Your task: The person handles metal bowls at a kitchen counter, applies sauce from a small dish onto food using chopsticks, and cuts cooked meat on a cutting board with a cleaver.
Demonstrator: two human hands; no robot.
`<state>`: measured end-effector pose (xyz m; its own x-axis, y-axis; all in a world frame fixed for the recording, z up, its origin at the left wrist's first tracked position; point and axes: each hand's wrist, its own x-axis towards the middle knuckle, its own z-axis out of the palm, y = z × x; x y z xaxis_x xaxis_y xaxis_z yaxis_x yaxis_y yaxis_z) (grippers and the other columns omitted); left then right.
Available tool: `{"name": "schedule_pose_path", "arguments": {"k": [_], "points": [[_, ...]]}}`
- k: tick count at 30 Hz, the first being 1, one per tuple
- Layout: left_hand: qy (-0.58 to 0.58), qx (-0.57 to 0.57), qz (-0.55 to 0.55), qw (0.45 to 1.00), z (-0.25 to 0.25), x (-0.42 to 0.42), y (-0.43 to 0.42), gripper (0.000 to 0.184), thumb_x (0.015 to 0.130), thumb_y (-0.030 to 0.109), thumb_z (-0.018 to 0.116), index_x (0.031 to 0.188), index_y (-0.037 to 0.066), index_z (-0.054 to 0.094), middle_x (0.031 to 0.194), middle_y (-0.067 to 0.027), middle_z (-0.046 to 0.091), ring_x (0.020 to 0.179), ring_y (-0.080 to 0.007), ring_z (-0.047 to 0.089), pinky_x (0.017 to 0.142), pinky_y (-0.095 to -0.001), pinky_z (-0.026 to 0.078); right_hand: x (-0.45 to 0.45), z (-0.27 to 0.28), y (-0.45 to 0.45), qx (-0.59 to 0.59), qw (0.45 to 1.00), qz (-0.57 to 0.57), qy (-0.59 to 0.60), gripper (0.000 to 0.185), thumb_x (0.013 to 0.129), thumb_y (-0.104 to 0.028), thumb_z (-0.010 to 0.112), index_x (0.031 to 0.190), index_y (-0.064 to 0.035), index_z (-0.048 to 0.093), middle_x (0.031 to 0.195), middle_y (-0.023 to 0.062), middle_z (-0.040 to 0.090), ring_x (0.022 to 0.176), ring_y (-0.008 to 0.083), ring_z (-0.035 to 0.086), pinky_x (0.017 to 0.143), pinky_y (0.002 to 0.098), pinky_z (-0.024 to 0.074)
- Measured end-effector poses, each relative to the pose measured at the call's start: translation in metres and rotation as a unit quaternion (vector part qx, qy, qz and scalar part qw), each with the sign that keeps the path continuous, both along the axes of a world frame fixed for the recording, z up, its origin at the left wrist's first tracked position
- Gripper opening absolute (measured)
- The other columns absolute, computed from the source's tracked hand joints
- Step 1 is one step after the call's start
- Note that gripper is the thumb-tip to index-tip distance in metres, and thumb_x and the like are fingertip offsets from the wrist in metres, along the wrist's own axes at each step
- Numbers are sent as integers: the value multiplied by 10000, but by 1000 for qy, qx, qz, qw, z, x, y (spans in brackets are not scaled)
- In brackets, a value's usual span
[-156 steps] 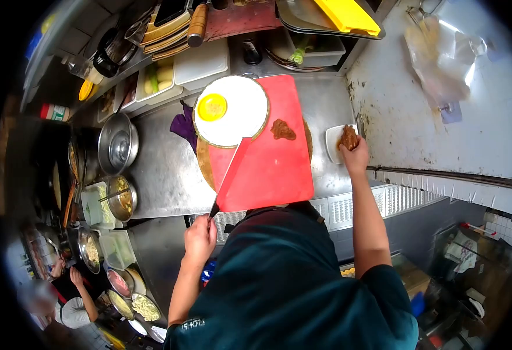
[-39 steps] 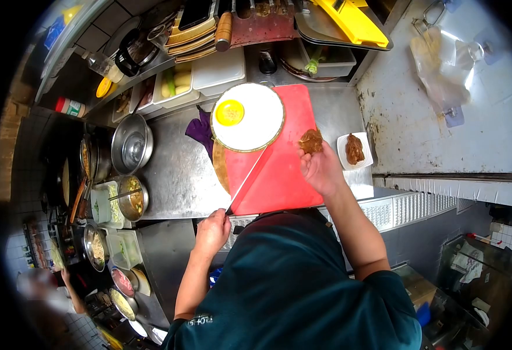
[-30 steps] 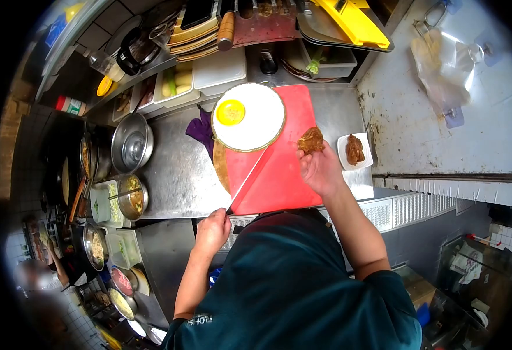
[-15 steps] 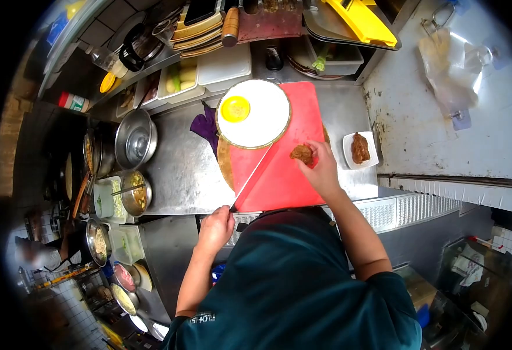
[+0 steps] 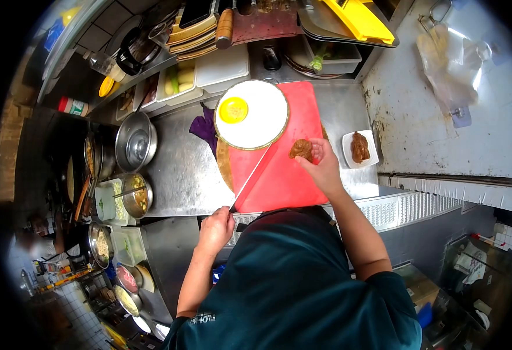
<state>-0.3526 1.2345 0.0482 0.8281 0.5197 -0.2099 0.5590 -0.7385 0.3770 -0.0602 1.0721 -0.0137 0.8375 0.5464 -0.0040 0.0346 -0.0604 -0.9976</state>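
Note:
My left hand [image 5: 216, 229] is closed around the handle of a long knife [image 5: 250, 179]. Its thin blade slants up across the red cutting board [image 5: 273, 189] toward the plate. Over the right part of the board, my right hand [image 5: 323, 169] grips a brown piece of cooked meat [image 5: 300, 150] between thumb and fingers. A large white plate [image 5: 264, 125] with a dark rim rests partly on the board, and a small yellow dish [image 5: 233, 109] sits on it. To the right, a white square bowl [image 5: 351, 159] holds another brown piece of meat [image 5: 360, 147].
A metal bowl [image 5: 136, 142] and a purple cloth [image 5: 204, 126] lie left of the board. Food containers [image 5: 126, 245] line the left side, where another person [image 5: 45, 242] stands. Overhead, a shelf carries a wooden-handled tool [image 5: 225, 29] and a yellow slicer [image 5: 361, 22].
The piece of meat has turned slightly in my right hand, and those fingers have shifted. My left hand and the knife stay almost where they were.

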Motion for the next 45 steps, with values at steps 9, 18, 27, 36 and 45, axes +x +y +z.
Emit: {"name": "schedule_pose_path", "arguments": {"k": [9, 18, 27, 36, 45], "points": [[2, -3, 7, 1000, 1, 1, -1, 132, 906, 121, 651, 941, 8, 594, 864, -220, 699, 792, -422, 689, 705, -508, 551, -1, 15, -1, 51, 994, 57, 84, 493, 839, -3, 797, 1255, 18, 533, 1119, 86, 669, 991, 118, 631, 867, 274, 524], [1, -9, 12, 1000, -1, 0, -2, 130, 905, 117, 657, 941, 14, 587, 861, -218, 699, 805, -426, 686, 704, -512, 547, -3, 30, -6, -75, 983, 37, -164, 426, 797, 5, 781, 1188, -36, 618, 1114, 96, 655, 1015, 240, 627, 923, 343, 511], [-11, 10, -1, 1000, 1, 1, -3, 123, 903, 119, 638, 938, 11, 590, 853, -221, 692, 756, -423, 684, 680, -517, 551, -9, -41, -30, -96, 913, 95, -384, 374, 779, 15, 725, 1141, -37, 647, 1258, 133, 594, 1136, 357, 573, 998, 448, 489], [-3, 5, -3, 1000, 3, 2, -4, 131, 903, 122, 642, 948, 10, 592, 857, -226, 690, 753, -426, 680, 676, -522, 548, -8, -35, -61, -112, 925, 101, -348, 373, 782, 22, 703, 1148, -18, 641, 1293, 176, 573, 1178, 386, 563, 1023, 455, 480], [-1, 6, -3, 1000, 1, 2, -3, 128, 905, 127, 638, 935, 13, 587, 847, -229, 688, 744, -429, 679, 676, -530, 545, -5, -23, -62, -117, 917, 146, -351, 497, 766, -46, 747, 1241, -28, 604, 1373, 213, 532, 1239, 404, 539, 1057, 458, 459]]}}
